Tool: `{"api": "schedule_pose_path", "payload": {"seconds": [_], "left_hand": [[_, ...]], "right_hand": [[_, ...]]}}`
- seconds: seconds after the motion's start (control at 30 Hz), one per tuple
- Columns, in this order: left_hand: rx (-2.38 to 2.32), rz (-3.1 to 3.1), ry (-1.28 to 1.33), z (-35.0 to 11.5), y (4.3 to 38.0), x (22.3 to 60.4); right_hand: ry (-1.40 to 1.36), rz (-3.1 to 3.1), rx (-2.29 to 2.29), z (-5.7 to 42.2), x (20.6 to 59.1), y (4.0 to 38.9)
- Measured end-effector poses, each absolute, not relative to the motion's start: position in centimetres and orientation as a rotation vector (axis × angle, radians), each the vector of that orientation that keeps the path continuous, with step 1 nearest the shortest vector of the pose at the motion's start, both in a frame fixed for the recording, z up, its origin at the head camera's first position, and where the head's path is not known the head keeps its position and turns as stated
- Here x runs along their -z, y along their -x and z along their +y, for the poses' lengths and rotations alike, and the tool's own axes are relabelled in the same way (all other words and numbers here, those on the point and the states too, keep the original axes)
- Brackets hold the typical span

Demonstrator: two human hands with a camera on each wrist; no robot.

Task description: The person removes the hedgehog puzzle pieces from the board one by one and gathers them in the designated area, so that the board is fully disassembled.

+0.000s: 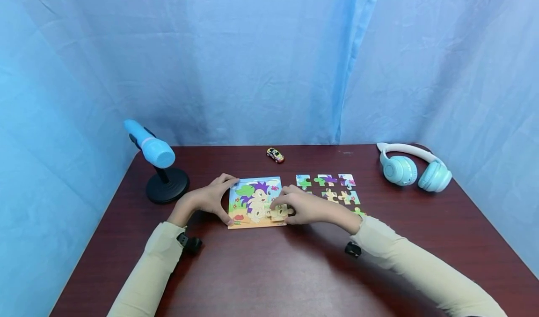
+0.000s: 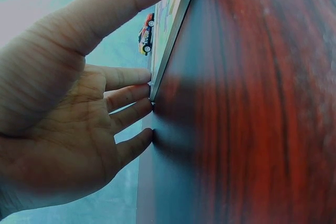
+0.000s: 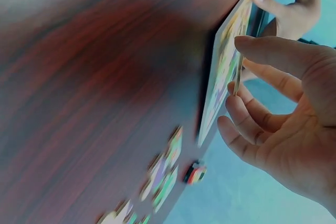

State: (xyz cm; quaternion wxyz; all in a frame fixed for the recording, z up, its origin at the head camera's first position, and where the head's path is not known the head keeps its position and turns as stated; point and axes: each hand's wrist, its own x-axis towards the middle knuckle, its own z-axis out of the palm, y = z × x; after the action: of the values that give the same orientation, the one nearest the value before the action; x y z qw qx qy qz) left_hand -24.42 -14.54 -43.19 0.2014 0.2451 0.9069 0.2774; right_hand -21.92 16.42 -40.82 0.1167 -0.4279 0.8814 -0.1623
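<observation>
A square puzzle board [image 1: 255, 193] with a purple-haired cartoon animal picture lies flat on the table. My left hand [image 1: 213, 198] is spread along its left side, thumb near the lower corner and fingertips near the upper one. In the left wrist view those fingers [image 2: 128, 74] look straight against the edge. Over the board's lower right part, my right hand [image 1: 305, 206] pinches a yellowish puzzle piece [image 1: 280, 213] between thumb and fingers. Seen from the right wrist, this thin piece [image 3: 238, 77] stands edge-on, tilted off the board. Several loose puzzle pieces [image 1: 347, 180] lie right of the board, some partly hidden by my right hand.
Behind the board sits a small toy car [image 1: 275, 155]. A blue microphone [image 1: 156, 151] on a round black stand [image 1: 167, 186] is at the left. Light-blue headphones [image 1: 400, 170] lie at the far right. Blue curtains [image 1: 261, 64] close off the table's back and sides.
</observation>
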Motion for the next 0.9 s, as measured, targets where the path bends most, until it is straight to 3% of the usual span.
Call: {"api": "schedule_pose_path", "payload": {"seconds": [0.5,0.9], "left_hand": [[-0.787,2.542,-0.676,-14.7,24.3,43.4],[-0.786,2.536,-0.689,-14.6,24.4,43.3]], "right_hand": [[1.188,2.668,0.525,25.3,41.4,21.2],[1.181,2.710,0.467,28.5,41.5,20.4]]}}
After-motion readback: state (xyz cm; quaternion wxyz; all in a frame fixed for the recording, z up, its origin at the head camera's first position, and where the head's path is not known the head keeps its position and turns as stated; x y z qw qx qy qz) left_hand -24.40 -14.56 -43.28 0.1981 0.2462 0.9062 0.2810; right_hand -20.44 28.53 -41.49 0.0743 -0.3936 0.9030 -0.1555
